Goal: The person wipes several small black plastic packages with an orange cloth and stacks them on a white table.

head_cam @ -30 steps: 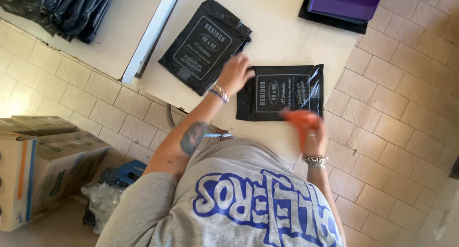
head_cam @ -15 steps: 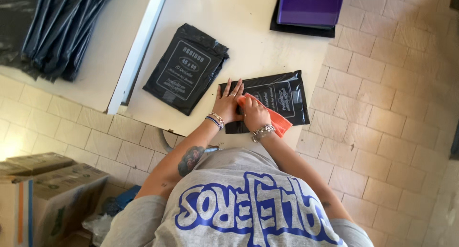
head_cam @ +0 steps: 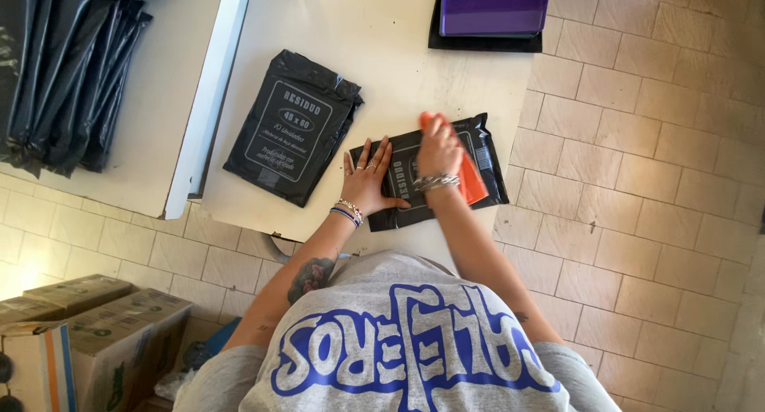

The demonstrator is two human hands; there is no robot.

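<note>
On the bench, the left hand lies flat and open on a black packet; the right hand grips an orange card over it.

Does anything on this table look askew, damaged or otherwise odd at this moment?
Nothing looks damaged or spilled. The larger black plastic bag pack lies skewed to the white table edge. The left hand lies flat on the smaller black plastic pack while the right hand presses an orange flat object onto it.
</note>
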